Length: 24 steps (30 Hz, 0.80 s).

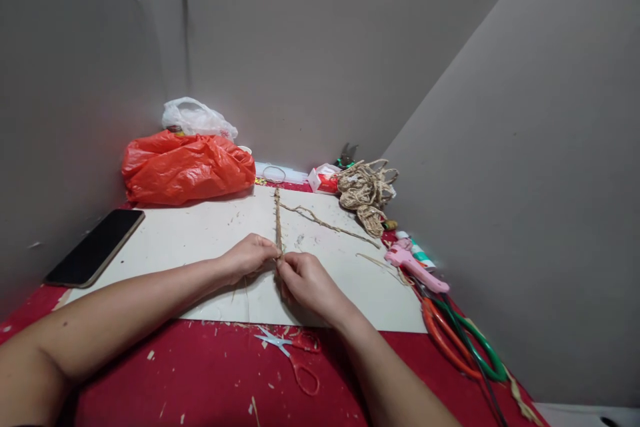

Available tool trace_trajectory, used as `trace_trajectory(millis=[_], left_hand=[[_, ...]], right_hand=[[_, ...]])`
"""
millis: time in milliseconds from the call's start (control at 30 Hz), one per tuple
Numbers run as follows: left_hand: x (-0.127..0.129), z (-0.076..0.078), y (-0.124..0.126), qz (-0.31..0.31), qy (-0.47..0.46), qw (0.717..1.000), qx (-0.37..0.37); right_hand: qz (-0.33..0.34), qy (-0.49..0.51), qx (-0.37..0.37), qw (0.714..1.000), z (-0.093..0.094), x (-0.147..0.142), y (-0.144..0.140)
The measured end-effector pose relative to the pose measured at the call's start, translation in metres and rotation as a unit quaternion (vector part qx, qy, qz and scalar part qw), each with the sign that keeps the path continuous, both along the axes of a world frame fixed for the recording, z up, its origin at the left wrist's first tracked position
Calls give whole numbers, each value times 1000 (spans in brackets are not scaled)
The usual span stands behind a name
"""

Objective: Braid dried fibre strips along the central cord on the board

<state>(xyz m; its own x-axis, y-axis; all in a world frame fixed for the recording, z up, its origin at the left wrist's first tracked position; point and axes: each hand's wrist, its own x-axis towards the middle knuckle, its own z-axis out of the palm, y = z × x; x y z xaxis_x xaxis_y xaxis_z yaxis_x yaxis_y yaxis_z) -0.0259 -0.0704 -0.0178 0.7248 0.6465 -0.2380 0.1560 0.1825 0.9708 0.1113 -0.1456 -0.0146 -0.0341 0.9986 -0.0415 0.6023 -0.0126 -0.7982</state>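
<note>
Both the left hand [249, 257] and right hand [305, 280] have fingers clamped on the near end of a braided straw cord [277, 220] lying on the white board [200, 233] atop the bench [200, 373].

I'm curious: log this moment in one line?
left hand: pinching braided cord | right hand: pinching braided cord | surface: white board

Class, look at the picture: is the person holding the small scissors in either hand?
No: the scissors lie on the red table, while both hands pinch the braided cord.
</note>
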Motion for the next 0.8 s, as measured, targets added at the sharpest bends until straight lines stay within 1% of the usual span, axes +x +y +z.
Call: trace_trajectory(millis=[100,200,233,267,300,333,367,400,433,467,500,533,567,600,633,733,800], left_hand=[[0,2,-3,7,0,1000,1],[0,4,-5,16,8,1000,5],[0,5,-6,20,8,1000,3],[-1,5,-6,23,5,1000,1],[-1,6,-6,25,-2,1000,-1],[-1,5,-6,25,-13,1000,-3],[-2,5,-5,24,-25,999,-5],[-2,5,-5,21,-37,999,-9],[-2,5,-4,18,-47,999,-14],[-3,4,-4,15,-54,998,-22],[-3,4,-4,13,-58,998,-29],[-3,4,-3,12,-62,997,-34],[-2,3,-3,10,-66,997,-35],[-2,3,-3,7,-71,997,-32],[-2,3,-3,2,-75,997,-26],[-3,2,-2,-9,-71,997,-4],[-4,3,-1,-17,-60,998,9]], right_hand=[[-2,-67,22,997,5,-5,-2],[16,-96,31,995,12,-11,-7],[42,-89,23,995,15,-12,-10],[82,-68,-1,994,18,-12,-13],[135,-34,-40,990,22,-11,-16],[186,9,-84,979,26,-8,-18],[218,52,-118,967,30,-5,-20],[215,88,-130,964,33,-1,-19],[174,111,-111,972,35,4,-18],[103,120,-63,985,35,9,-15],[21,119,-5,993,34,12,-10],[-48,117,42,991,31,15,-5],[-90,119,70,986,27,16,0],[-102,129,73,984,22,16,4],[-87,145,50,984,17,15,8],[-16,191,-59,980,6,10,14],[0,203,-96,974,4,8,15]])
